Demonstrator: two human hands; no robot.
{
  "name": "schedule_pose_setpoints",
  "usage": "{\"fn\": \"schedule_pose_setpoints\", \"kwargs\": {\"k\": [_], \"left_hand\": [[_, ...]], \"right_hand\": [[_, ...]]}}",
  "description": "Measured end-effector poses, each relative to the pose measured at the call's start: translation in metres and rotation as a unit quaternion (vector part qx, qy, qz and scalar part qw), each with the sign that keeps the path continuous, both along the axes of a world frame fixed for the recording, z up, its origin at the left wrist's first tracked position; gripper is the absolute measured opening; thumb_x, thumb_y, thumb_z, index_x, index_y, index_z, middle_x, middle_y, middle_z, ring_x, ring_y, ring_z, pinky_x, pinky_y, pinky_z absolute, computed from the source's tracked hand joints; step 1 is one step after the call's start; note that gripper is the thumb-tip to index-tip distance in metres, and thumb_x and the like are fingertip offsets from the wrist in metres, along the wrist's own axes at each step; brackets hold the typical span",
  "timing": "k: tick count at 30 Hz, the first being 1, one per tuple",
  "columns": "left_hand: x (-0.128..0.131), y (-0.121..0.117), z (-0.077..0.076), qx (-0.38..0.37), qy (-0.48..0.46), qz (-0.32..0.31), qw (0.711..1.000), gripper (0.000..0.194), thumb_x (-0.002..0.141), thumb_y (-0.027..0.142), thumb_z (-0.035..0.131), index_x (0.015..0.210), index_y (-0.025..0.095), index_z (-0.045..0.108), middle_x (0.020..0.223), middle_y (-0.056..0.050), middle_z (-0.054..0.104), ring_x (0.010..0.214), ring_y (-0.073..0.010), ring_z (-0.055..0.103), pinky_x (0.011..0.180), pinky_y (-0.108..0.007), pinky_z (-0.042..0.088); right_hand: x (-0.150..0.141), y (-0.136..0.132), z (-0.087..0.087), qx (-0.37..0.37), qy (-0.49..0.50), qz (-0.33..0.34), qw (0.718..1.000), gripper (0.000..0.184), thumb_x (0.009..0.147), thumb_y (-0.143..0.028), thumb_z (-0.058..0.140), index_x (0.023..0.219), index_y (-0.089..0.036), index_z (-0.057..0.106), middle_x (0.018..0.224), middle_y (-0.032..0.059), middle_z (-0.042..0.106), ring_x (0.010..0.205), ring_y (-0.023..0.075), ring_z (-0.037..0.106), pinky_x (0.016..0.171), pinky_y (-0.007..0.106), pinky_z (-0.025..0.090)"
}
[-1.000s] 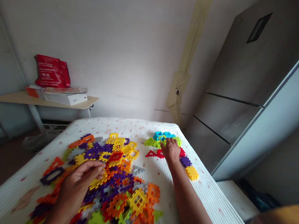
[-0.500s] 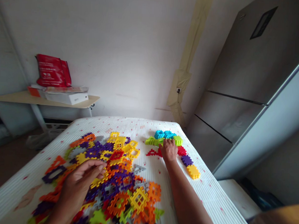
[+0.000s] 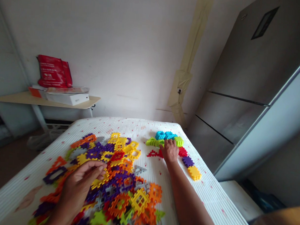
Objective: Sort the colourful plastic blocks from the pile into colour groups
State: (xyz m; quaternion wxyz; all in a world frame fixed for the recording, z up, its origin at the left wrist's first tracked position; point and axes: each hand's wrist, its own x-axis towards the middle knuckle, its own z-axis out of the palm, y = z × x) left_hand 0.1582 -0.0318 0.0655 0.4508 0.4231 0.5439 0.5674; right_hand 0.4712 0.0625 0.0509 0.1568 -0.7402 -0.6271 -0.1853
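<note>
My left hand [image 3: 84,177] hovers over a mixed pile of plastic interlocking blocks. Its thumb and fingers are curled together, and no block shows between them. Beneath lie yellow [image 3: 139,200], purple [image 3: 54,175], orange [image 3: 155,193] and grey blocks [image 3: 139,170]. At the right, my right hand [image 3: 170,150] rests over a row of red blocks [image 3: 182,151], fingers bent down; their tips and anything they hold are hidden. Just beyond its fingers are lime-green blocks [image 3: 179,141], with light-blue blocks [image 3: 161,135] behind. A purple block [image 3: 187,161] and a yellow block [image 3: 194,173] lie nearer on the right.
A white ribbed cloth with red specks covers the table [image 3: 129,125]. On a side table [image 3: 18,98] at the left are a red bag [image 3: 53,71] and a white box [image 3: 68,98]. A grey fridge [image 3: 243,80] stands close on the right.
</note>
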Motion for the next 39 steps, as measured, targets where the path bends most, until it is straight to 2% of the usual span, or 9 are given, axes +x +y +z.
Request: {"fn": "schedule_pose_setpoints", "kwargs": {"k": [9, 19, 26, 32, 35, 39], "left_hand": [[-0.001, 0.003, -0.003, 0.008, 0.014, 0.004, 1.000, 0.045, 0.057, 0.052, 0.073, 0.084, 0.018, 0.061, 0.079, -0.002, 0.068, 0.068, -0.0145, 0.060, 0.064, -0.022, 0.049], [0.004, -0.001, 0.006, 0.013, 0.007, 0.007, 1.000, 0.042, 0.056, 0.049, 0.074, 0.081, 0.017, 0.062, 0.077, -0.002, 0.069, 0.065, -0.0153, 0.059, 0.063, -0.023, 0.049], [0.003, 0.000, 0.005, 0.016, 0.014, 0.003, 1.000, 0.040, 0.058, 0.048, 0.073, 0.080, 0.018, 0.062, 0.078, -0.002, 0.069, 0.065, -0.0153, 0.060, 0.063, -0.024, 0.049], [0.000, 0.001, 0.001, 0.030, 0.010, -0.004, 0.999, 0.034, 0.063, 0.044, 0.072, 0.082, 0.018, 0.062, 0.076, -0.002, 0.068, 0.065, -0.0137, 0.059, 0.064, -0.024, 0.048], [0.002, -0.001, 0.010, 0.055, -0.030, 0.000, 0.998, 0.027, 0.066, 0.036, 0.071, 0.082, 0.017, 0.061, 0.078, -0.003, 0.068, 0.065, -0.0124, 0.059, 0.064, -0.024, 0.046], [0.003, -0.001, 0.038, 0.083, -0.123, -0.021, 0.989, 0.021, 0.065, 0.028, 0.070, 0.078, 0.016, 0.059, 0.075, -0.003, 0.066, 0.063, -0.0124, 0.058, 0.060, -0.025, 0.045]], "right_hand": [[-0.006, -0.004, 0.000, -0.051, 0.027, 0.015, 0.998, 0.017, 0.084, -0.026, 0.050, 0.090, -0.021, 0.064, 0.084, 0.0049, 0.067, 0.079, 0.0167, 0.060, 0.056, 0.022, 0.033], [-0.005, 0.002, -0.005, -0.051, 0.026, 0.010, 0.998, 0.024, 0.088, -0.033, 0.048, 0.085, -0.018, 0.066, 0.079, 0.0095, 0.066, 0.074, 0.0187, 0.061, 0.057, 0.025, 0.037], [-0.003, 0.005, -0.009, -0.050, 0.019, 0.007, 0.999, 0.022, 0.087, -0.030, 0.048, 0.084, -0.018, 0.066, 0.081, 0.0098, 0.066, 0.077, 0.0204, 0.061, 0.058, 0.026, 0.039], [-0.004, 0.001, -0.007, -0.041, 0.018, 0.009, 0.999, 0.020, 0.088, -0.031, 0.048, 0.092, -0.021, 0.066, 0.083, 0.0072, 0.068, 0.077, 0.0200, 0.061, 0.058, 0.026, 0.037], [-0.004, -0.002, -0.003, -0.025, 0.026, 0.011, 0.999, 0.023, 0.088, -0.034, 0.048, 0.093, -0.021, 0.066, 0.085, 0.0066, 0.068, 0.078, 0.0184, 0.060, 0.058, 0.024, 0.035], [-0.004, -0.006, 0.004, -0.004, 0.038, 0.016, 0.999, 0.026, 0.088, -0.036, 0.046, 0.096, -0.021, 0.066, 0.087, 0.0060, 0.068, 0.079, 0.0163, 0.059, 0.058, 0.023, 0.032]]}}
